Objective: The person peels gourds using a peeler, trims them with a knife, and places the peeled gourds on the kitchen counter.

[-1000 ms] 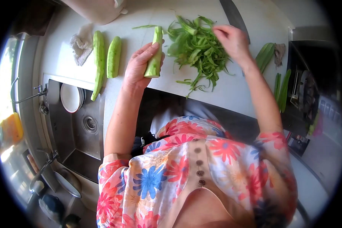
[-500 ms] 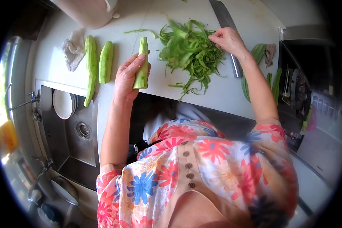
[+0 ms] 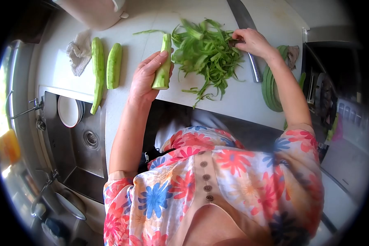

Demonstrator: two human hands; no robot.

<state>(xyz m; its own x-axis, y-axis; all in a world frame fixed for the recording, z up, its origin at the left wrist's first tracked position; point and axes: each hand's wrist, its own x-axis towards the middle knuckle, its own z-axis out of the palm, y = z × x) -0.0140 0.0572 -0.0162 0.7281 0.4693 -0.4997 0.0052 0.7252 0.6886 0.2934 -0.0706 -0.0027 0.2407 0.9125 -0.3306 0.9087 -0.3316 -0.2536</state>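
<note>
My left hand [image 3: 149,76] is wrapped round a peeled, pale green luffa gourd [image 3: 164,67], held upright over the counter's front edge. A heap of green peelings [image 3: 211,57] lies on the counter to its right. At the heap's right edge my right hand [image 3: 256,42] is closed, thumb and fingers pinched together. Something small and dark shows under its fingertips; I cannot tell what it is. A large knife [image 3: 242,17] lies beyond and partly under that hand, its metal handle [image 3: 255,67] pointing toward me.
Two peeled gourds [image 3: 114,67] lie left, near a crumpled cloth [image 3: 78,53]. Unpeeled green gourds [image 3: 271,90] lie right, partly behind my forearm. A sink [image 3: 84,160] with white bowls [image 3: 69,111] is at lower left. A pale container [image 3: 92,12] stands at the back.
My left hand has moved right with the gourd, closer to the peelings. My right hand has shifted slightly right, and a dark thing now shows under its fingers.
</note>
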